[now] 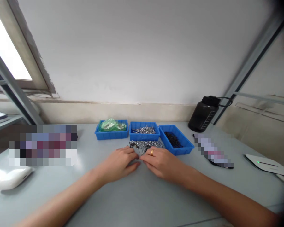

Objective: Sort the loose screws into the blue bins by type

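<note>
A loose pile of small silver metal parts [145, 145] lies on the grey table [132, 198] in front of three blue trays. My left hand [121, 162] and my right hand [161, 162], which wears a gold ring, rest side by side at the near edge of the pile. The fingers of both curl inward and their tips meet in the parts. Whether either hand grips a piece I cannot make out. The left tray [111, 130] holds green plastic bags, the middle tray [144, 130] silver parts, and the right tray [176, 138] black parts.
A dark water bottle [203, 114] stands at the back right by a metal post. A white device with a green light [267, 164] lies at far right, a white object [13, 178] at far left. Blurred patches cover things left and right. A wall runs behind the trays.
</note>
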`<state>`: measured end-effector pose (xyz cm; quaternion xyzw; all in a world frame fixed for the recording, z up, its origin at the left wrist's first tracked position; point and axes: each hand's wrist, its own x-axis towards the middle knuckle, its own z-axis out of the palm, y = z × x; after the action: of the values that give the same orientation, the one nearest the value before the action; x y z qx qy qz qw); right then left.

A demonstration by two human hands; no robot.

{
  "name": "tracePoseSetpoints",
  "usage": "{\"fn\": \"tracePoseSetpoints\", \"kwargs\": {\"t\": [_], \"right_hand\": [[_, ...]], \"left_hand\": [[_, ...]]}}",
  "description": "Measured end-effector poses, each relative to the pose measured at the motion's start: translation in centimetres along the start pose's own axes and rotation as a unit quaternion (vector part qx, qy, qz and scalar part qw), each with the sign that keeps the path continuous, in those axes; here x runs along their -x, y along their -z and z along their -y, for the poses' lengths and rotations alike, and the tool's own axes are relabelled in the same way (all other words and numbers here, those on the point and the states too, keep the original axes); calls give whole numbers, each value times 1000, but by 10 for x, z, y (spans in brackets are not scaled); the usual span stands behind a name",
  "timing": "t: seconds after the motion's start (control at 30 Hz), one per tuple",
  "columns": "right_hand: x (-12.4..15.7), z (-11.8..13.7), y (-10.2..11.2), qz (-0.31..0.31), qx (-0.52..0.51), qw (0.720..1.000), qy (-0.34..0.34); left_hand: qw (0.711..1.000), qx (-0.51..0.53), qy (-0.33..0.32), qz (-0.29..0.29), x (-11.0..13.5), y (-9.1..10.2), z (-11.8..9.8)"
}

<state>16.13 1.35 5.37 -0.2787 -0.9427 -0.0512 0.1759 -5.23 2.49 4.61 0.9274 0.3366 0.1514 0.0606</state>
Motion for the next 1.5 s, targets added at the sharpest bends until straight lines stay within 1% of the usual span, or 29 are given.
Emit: {"fn": "tracePoseSetpoints", "kwargs": {"t": [0.13,0.23,0.4,0.53,0.6,0.7,0.87,1.17,1.3,1.4,1.5], "right_hand": [[-1,3,3,-79,-51,996,10],[-1,4,5,-103,-68,992,10],[-2,0,4,-104,-55,993,-19],[-1,-2,2,-106,-50,993,-16],[-1,-2,2,-109,-51,993,-17],[-1,-3,1,-105,-51,993,-37],[-3,-6,-1,-65,-42,995,-66],[-4,-2,0,-13,-11,998,-67],[-4,-2,0,-30,-13,998,-60],[-3,-3,2,-69,-29,995,-63],[-2,-2,2,-105,-41,992,-56]], "left_hand": [[998,57,23,-21,0,2,-4],[996,82,32,-34,0,2,-4],[994,73,44,-65,0,0,0],[992,72,43,-94,0,-2,3],[992,72,38,-100,0,-3,3],[992,66,34,-104,0,-3,3],[992,54,29,-111,0,-1,1],[992,60,-3,-107,1,3,-4],[992,52,0,-116,1,3,-3],[991,44,5,-126,1,3,-2],[993,36,5,-112,1,3,-2]]}}
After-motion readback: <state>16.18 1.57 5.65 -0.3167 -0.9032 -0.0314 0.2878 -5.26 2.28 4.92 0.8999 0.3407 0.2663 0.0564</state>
